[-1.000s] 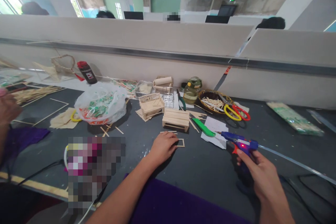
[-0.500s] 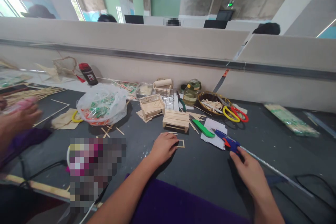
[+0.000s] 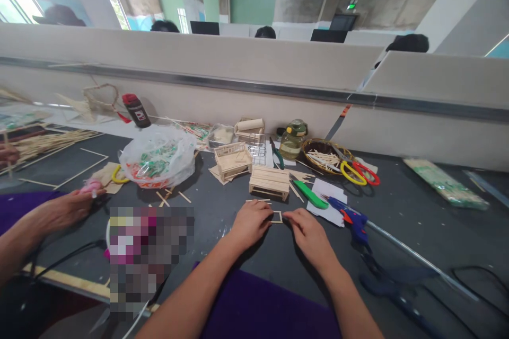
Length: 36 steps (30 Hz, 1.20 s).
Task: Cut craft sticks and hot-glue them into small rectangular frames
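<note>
A small square frame of thin wooden sticks (image 3: 276, 216) lies on the dark table (image 3: 397, 206). My left hand (image 3: 251, 222) rests with curled fingers on the frame's left side. My right hand (image 3: 308, 233) touches its right side with pinched fingertips. The blue glue gun (image 3: 353, 219) lies on the table right of my right hand, its tip over a white paper (image 3: 326, 192). A slatted wooden box (image 3: 269, 181) stands just behind the frame.
Behind the frame are a green utility knife (image 3: 310, 195), a stick model house (image 3: 233, 160), a plastic bag (image 3: 157, 156), a basket of sticks (image 3: 323, 152), scissors (image 3: 357, 171) and a jar (image 3: 293, 139). Another person's hand (image 3: 71, 205) holds something pink at left. Cables (image 3: 401, 280) trail at right.
My right hand set the glue gun down on the table and moved left to the stick frame. The other person's hand at left moved down toward the table.
</note>
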Motion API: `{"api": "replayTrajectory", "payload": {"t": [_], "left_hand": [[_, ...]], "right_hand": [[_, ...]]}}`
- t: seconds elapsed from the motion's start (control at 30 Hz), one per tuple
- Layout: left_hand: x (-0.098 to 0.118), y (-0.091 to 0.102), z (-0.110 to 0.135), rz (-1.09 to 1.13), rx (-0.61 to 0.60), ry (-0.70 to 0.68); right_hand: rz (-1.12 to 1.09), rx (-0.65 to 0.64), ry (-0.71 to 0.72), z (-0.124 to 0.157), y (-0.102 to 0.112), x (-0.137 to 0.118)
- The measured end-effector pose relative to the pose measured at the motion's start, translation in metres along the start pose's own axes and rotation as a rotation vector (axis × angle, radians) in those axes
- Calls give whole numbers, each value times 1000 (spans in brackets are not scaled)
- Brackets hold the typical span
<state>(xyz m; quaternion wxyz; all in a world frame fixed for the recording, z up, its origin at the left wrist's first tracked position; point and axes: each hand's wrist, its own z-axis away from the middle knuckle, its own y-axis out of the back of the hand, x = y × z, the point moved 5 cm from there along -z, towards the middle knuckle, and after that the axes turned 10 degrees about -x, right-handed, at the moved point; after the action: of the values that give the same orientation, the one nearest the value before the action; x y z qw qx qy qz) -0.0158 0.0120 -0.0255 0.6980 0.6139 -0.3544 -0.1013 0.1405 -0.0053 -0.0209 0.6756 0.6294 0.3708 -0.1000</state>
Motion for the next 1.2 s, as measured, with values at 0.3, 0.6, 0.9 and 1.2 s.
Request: {"api": "replayTrajectory", "payload": {"t": [0.3,0.6,0.9,1.2], "left_hand": [[0,0,0,-1,12,-3],[-1,-1,0,-4,30,-3],[0,0,0,2,13,3],[0,0,0,-11,13,-13]], "right_hand": [[-46,11,-2,1,-7,14],[10,-37,-33,-1,-14,18],[2,-53,-40,-2,-14,21],[-18,-53,-36,-2,-15,22]]}}
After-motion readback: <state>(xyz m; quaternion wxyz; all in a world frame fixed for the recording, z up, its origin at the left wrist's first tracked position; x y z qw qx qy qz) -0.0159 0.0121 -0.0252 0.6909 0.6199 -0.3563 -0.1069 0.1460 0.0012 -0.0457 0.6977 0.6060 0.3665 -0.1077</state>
